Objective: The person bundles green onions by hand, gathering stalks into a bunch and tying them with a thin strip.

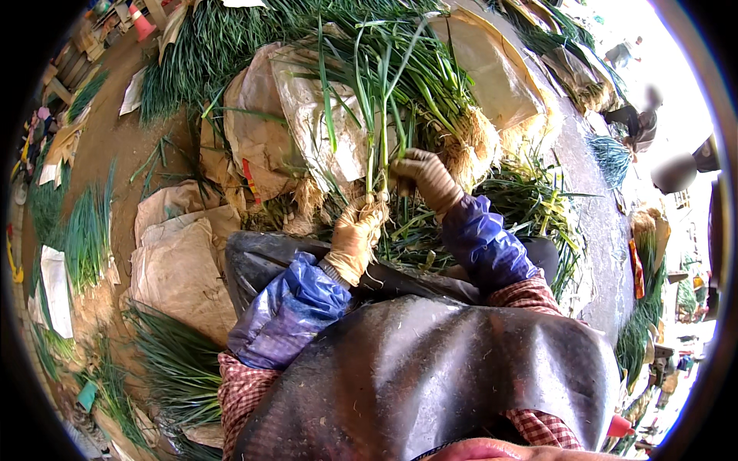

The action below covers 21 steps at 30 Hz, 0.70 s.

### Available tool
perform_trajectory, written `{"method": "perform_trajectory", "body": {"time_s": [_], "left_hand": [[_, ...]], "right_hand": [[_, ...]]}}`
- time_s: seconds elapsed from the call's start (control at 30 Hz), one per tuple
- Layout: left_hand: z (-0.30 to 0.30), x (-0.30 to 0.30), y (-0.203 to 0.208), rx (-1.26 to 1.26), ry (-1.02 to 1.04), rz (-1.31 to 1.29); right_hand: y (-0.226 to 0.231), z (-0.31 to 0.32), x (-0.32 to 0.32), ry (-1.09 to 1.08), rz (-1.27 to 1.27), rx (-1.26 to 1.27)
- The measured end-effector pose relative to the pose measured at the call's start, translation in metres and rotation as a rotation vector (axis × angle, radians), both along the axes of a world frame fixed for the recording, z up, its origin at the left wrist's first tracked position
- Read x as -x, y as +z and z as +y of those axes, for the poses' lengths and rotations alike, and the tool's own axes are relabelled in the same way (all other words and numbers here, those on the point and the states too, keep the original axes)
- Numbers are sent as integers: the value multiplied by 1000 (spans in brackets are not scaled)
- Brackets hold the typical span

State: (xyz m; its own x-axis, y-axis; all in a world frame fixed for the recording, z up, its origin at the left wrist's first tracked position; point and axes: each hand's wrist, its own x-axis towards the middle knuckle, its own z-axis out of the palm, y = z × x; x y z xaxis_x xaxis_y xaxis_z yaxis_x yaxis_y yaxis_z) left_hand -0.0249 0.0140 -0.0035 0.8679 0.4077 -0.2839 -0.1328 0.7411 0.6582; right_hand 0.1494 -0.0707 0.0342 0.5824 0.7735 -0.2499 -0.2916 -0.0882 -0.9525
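Nearest of all, my black apron (430,361) bulges over my lap, purple sleeve covers (288,311) bunching on both forearms. Out past them, here's the action: a few spring onions (383,123) stand upright before me, bulbs down, leaves fanning away. My left hand (357,238), in a tan glove, is closed round their root ends, just under the white bulbs. My right hand (425,177), gloved as well, curls in beside the stems; whether it pinches a leaf, I can't tell (those fingertips sit in shadow). I'd call this the working-over of one small lot, left steadying, right busy at the stems. What it calls for, I judge, is a firm hold at the base and a light touch above, so nothing snaps.

Just beyond, a thick bundle (473,146) shows its pale, shaggy roots, lying by creased sacking (492,65). Loose greens (538,203) sprawl to my right; folded sacks (181,265) lie to my left on the brown ground (127,165). Farther out, a grey paved strip (607,253) curves along the right, a person (644,127) is over beyond it, and an orange cone (141,23) stands far left.
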Motion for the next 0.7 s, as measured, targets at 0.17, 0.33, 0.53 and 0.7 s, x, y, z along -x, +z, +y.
{"method": "perform_trajectory", "body": {"time_s": [0.17, 0.33, 0.53, 0.7], "left_hand": [[3, -6, -9, -88, -6, 66], [5, -7, -9, -214, -3, 99], [-10, -16, -32, -645, 47, -15], [-14, -8, -6, -792, -87, 33]], "right_hand": [[-41, -23, 26, 614, -581, 300], [-9, -34, 32, 702, -1231, 462], [0, -1, -28, -13, 8, 112], [-6, 10, -23, -136, -49, 16]]}}
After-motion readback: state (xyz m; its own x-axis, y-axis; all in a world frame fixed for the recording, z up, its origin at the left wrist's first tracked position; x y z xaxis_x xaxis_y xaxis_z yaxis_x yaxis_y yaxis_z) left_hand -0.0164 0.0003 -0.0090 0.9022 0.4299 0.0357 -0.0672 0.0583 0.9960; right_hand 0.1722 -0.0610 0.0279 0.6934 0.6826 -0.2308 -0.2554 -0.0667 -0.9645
